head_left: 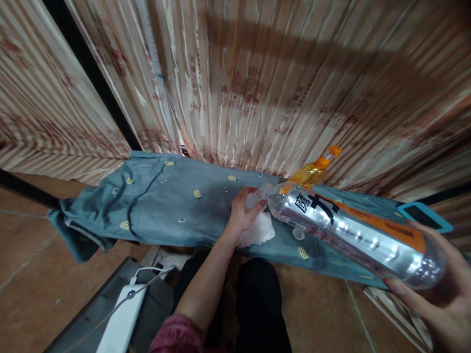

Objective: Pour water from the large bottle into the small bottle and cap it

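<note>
While a large clear bottle (353,230) is gripped at its base by the right hand (437,299) and tilted neck-down, its mouth is met by the left hand (245,213), closed on a white cloth (261,229) over the grey-blue garment (165,206). Liquid could be spilled onto the garment if the tilt is steepened. An orange bottle (312,171) lies behind.
</note>
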`<action>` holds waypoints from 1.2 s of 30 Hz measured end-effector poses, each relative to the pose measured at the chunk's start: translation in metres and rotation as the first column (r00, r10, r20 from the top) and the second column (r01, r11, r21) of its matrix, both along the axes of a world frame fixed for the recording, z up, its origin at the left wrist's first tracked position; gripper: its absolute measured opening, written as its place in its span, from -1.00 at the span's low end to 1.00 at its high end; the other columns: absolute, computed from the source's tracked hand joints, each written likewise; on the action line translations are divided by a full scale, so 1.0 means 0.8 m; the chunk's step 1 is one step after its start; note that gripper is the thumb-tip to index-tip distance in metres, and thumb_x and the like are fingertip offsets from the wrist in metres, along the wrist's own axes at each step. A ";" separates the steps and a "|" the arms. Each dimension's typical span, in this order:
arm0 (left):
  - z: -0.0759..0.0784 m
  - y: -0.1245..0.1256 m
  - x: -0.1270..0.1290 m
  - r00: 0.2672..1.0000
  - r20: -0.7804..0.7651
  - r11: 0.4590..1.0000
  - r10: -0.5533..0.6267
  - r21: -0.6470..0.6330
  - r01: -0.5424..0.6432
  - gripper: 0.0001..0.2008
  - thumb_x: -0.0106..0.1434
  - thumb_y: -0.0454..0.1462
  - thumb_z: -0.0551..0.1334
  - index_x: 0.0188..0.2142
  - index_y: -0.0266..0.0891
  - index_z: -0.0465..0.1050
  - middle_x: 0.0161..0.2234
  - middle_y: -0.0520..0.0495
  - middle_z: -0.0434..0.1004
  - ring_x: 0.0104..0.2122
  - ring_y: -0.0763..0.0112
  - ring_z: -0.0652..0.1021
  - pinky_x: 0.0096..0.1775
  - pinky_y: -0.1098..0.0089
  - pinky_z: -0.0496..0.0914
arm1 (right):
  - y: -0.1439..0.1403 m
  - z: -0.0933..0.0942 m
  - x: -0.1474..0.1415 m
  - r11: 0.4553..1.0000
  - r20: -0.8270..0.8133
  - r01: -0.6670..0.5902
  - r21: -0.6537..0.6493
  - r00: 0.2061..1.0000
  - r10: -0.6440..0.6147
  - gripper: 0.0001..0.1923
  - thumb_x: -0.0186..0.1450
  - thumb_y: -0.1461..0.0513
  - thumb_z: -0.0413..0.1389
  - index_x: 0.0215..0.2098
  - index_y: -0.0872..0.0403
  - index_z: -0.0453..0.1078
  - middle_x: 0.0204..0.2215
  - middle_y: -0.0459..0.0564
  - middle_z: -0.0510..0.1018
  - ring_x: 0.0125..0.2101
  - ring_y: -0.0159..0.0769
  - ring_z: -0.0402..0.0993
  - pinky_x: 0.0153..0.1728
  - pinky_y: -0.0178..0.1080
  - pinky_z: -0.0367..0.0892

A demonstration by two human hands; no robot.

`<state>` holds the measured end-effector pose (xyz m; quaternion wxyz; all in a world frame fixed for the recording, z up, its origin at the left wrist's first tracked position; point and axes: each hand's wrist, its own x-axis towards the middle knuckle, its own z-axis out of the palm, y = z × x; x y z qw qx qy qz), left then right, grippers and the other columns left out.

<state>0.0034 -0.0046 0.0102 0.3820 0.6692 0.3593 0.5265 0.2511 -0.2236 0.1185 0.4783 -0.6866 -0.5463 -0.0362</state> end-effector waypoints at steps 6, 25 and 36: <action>0.002 0.000 -0.002 1.000 0.004 1.000 -0.015 0.000 0.015 -0.64 0.27 0.01 0.30 -0.12 -0.21 0.53 -0.17 -0.15 0.67 -0.15 0.12 0.64 -0.06 0.20 0.48 | 0.000 -0.004 0.005 0.999 -0.032 -0.033 0.004 0.999 0.033 0.03 -0.17 -0.03 0.49 0.29 -0.26 0.38 0.13 0.11 0.54 0.02 0.40 0.50 0.17 0.61 0.14; 0.000 0.001 0.000 1.000 -0.012 1.000 0.011 -0.008 -0.011 -0.65 0.27 0.00 0.30 -0.13 -0.20 0.54 -0.17 -0.14 0.68 -0.15 0.12 0.64 -0.05 0.21 0.49 | -0.003 0.008 -0.002 0.998 -0.038 -0.021 -0.053 0.999 0.019 0.11 -0.20 -0.15 0.49 0.31 -0.24 0.35 0.16 0.12 0.51 0.07 0.47 0.43 0.20 0.65 0.06; 0.001 0.000 -0.001 1.000 -0.005 1.000 0.010 -0.003 -0.010 -0.66 0.26 0.00 0.30 -0.14 -0.19 0.53 -0.18 -0.14 0.67 -0.16 0.13 0.64 -0.04 0.21 0.48 | -0.004 0.010 -0.004 0.995 -0.056 -0.025 -0.092 0.998 0.020 0.11 -0.14 -0.15 0.49 0.34 -0.24 0.31 0.16 0.10 0.50 0.04 0.34 0.46 0.26 0.53 0.09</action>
